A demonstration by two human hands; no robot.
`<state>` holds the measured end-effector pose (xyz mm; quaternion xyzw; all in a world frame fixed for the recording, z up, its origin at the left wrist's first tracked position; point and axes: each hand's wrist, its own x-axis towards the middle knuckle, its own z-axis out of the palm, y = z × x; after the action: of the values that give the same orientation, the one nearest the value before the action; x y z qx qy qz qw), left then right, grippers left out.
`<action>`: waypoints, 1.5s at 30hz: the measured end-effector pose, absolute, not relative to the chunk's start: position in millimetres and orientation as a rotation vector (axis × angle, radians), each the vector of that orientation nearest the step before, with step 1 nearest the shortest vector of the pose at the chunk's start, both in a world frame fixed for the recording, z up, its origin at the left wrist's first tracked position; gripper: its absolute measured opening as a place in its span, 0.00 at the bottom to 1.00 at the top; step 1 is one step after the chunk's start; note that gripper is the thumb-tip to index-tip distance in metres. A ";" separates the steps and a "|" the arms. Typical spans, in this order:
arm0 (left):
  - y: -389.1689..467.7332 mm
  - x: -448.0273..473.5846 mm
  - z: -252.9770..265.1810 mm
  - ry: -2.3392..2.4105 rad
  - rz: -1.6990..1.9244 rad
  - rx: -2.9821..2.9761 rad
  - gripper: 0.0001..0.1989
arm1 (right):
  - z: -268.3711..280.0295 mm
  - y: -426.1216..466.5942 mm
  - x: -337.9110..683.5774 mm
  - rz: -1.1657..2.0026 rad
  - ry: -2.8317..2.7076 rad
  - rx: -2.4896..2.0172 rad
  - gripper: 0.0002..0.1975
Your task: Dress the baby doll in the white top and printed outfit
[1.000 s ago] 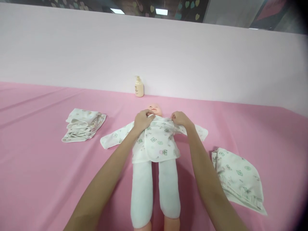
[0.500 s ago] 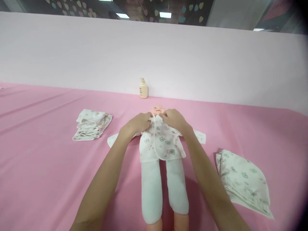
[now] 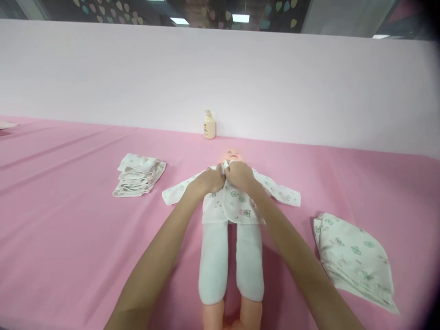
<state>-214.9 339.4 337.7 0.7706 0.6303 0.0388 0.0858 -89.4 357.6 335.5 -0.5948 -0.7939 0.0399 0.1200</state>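
Note:
A baby doll (image 3: 250, 311) lies on its back with its head away from me. It wears a white printed baby shirt (image 3: 237, 201), the sleeves spread out to both sides, over white leg coverings (image 3: 213, 261). At the neck opening, my left hand (image 3: 212, 179) is closed on the shirt's front edge. Right beside it my right hand (image 3: 239, 176) pinches the other side of the collar, and a bit of white cloth sticks up between the two. The fingertips and whatever fastening lies there are hidden.
Folded printed cloths (image 3: 139, 175) lie in a stack to the left. Another folded printed cloth (image 3: 355, 256) rests at the right. A cream pump bottle (image 3: 209, 125) stands against the white wall (image 3: 213, 73) at the back of the pink sheet (image 3: 68, 206).
Both hands have come closer together at the doll's collar, drawing the shirt's front edges toward each other. More of both sleeves now shows. The view has shifted slightly.

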 end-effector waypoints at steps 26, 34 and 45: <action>341.9 -201.1 345.5 1.869 0.425 2.332 0.10 | 373.6 359.1 -11.3 1.305 -1.901 -1.013 0.05; 345.0 -295.9 376.3 2.362 0.298 1.959 0.14 | 356.3 374.6 65.8 0.656 -1.782 -2.285 0.07; 354.6 -255.3 346.9 1.861 -0.040 2.181 0.33 | 337.8 386.9 3.5 0.553 -2.436 -2.205 0.25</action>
<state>-255.3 354.6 346.9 0.7535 0.6429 -0.0138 0.1368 3.5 386.9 337.8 -0.6588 -0.7278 0.1652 -0.0952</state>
